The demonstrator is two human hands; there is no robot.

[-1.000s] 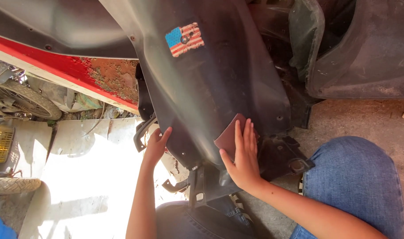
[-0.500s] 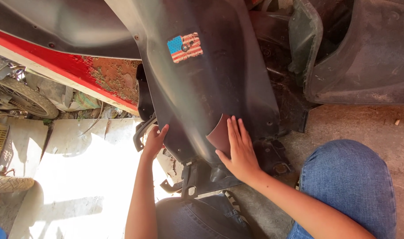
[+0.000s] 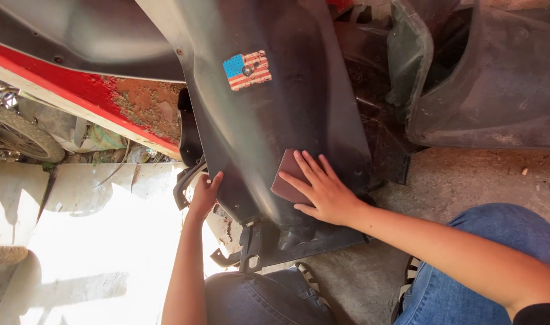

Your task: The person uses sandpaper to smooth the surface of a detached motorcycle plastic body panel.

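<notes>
Mid-sanding here: my right hand [image 3: 324, 191] is flat, fingers spread, pressing a reddish-brown sandpaper sheet [image 3: 287, 178] onto the dull black plastic scooter panel [image 3: 275, 114], left hand [image 3: 205, 191] curled round its edge, so next I'd reckon on steady even strokes.

Bare concrete floor [image 3: 467, 180] open right of the dark fender panel [image 3: 299, 102], sunlit floor free to its left, red rusted bodywork [image 3: 106, 96] crowding upper left, black tub [image 3: 485, 84] blocking upper right, knees close below.
</notes>
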